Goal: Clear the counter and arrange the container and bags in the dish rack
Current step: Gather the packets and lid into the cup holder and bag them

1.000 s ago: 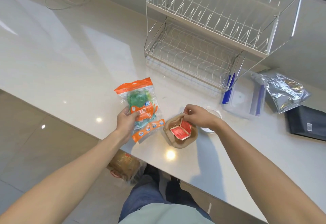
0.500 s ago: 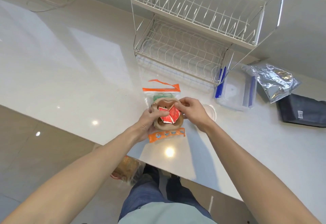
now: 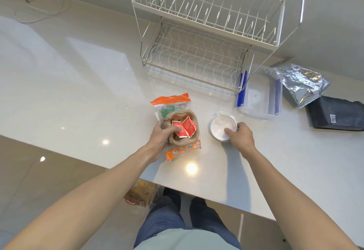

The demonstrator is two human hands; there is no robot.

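My left hand [image 3: 160, 140] grips a brown paper bowl [image 3: 184, 128] holding red sauce packets [image 3: 184, 127]. The bowl rests on top of an orange-and-clear plastic bag [image 3: 171, 101] with green contents, lying on the counter. To the right, my right hand [image 3: 240, 136] closes on a round white lid [image 3: 222, 126] on the counter. A two-tier wire dish rack [image 3: 206, 39] stands behind, both tiers bare. A clear lidded container with blue clips [image 3: 258, 96], a silver foil bag [image 3: 301, 83] and a black bag [image 3: 336, 113] lie right of the rack.
The white counter [image 3: 69, 84] stretches far to the left, with a thin white cable [image 3: 45, 7] at the back left. Its front edge runs diagonally near my legs. A brown plastic bag [image 3: 141, 193] sits on the floor below the edge.
My left hand set the orange bag down and took the brown bowl onto it. My right hand left the bowl and moved right onto the white lid.
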